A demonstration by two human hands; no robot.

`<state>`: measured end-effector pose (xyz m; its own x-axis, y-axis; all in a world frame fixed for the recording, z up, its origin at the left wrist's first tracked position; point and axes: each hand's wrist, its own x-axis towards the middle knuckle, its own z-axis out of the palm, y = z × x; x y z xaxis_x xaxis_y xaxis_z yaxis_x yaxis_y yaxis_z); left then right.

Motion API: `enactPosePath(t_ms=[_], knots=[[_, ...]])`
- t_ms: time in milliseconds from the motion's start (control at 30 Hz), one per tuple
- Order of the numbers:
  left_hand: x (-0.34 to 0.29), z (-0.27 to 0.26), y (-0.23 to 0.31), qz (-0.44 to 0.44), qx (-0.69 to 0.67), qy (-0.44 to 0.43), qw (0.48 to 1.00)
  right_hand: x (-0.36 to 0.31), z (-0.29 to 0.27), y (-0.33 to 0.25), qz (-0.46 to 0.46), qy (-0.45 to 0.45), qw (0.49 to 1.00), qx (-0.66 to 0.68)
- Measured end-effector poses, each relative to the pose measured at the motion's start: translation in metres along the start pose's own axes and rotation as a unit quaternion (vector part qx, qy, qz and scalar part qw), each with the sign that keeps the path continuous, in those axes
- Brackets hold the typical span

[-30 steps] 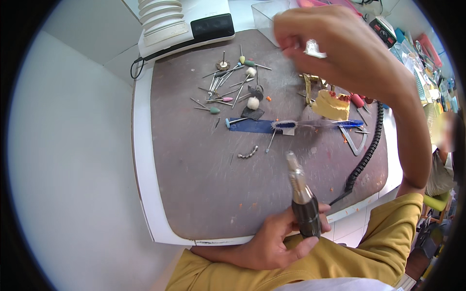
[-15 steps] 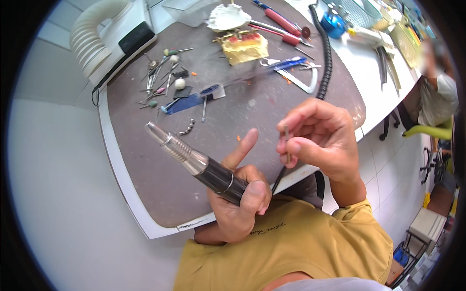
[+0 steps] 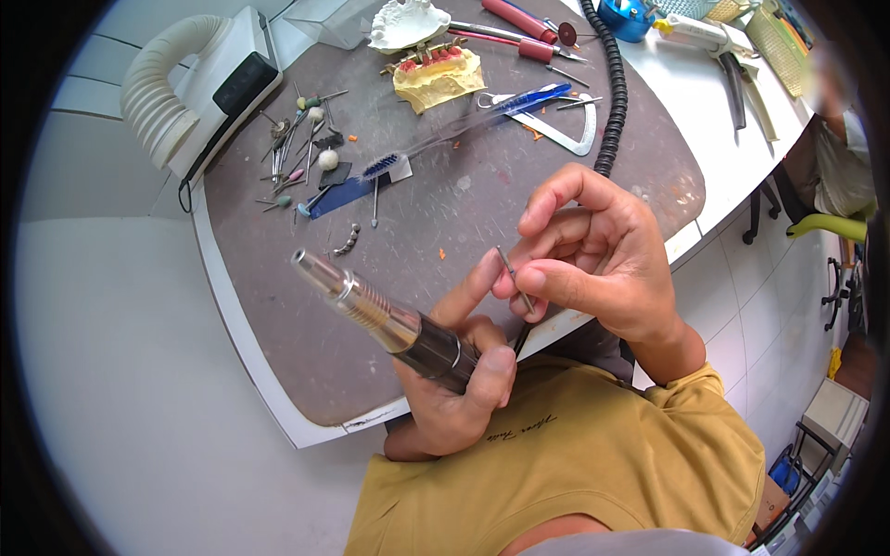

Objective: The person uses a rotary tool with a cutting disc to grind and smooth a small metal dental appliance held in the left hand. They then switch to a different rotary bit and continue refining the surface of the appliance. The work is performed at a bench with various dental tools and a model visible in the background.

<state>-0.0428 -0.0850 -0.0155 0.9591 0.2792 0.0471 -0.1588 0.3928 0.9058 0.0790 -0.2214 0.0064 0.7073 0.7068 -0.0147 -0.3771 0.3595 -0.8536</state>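
My left hand (image 3: 443,414) wraps round a black and silver rotary handpiece (image 3: 382,320), whose bare metal nose tilts up to the left. Between thumb and fingers, my right hand (image 3: 612,264) pinches a thin metal bur (image 3: 516,281). The left index fingertip reaches to the bur's upper end and seems to touch it. Past the hands lie a short curved metal dental piece (image 3: 348,241), a clear-handled brush with blue bristles (image 3: 380,167) and a cluster of loose burs and polishing tips (image 3: 295,153).
A yellow dental model (image 3: 438,83) and a white plaster cast (image 3: 408,25) stand at the back. Nearby are a metal gauge (image 3: 579,139), red-handled tools (image 3: 536,49) and a coiled black cord (image 3: 612,111). A hose unit (image 3: 246,88) sits far left. Another person sits far right.
My right hand has moved left, bringing the bur to the left index fingertip, and the bur now tilts. The handpiece has shifted slightly right and down. The view has shifted a little.
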Motion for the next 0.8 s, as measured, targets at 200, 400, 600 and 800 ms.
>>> enactPosePath(t_ms=[200,400,600,800], knots=[[0.003,-0.003,-0.002,0.012,0.067,-0.035,0.997,0.002,-0.001,0.000,0.008,-0.009,1.000,0.009],[0.000,-0.002,0.000,-0.005,0.043,-0.013,0.999,0.002,-0.001,0.003,0.003,-0.019,1.000,0.010],[0.003,0.003,0.011,-0.040,0.107,-0.027,0.993,0.008,-0.003,-0.010,-0.131,0.054,0.985,-0.098],[0.005,0.007,0.011,-0.018,0.215,-0.059,0.975,0.035,-0.009,-0.045,-0.236,0.031,0.958,-0.162]])
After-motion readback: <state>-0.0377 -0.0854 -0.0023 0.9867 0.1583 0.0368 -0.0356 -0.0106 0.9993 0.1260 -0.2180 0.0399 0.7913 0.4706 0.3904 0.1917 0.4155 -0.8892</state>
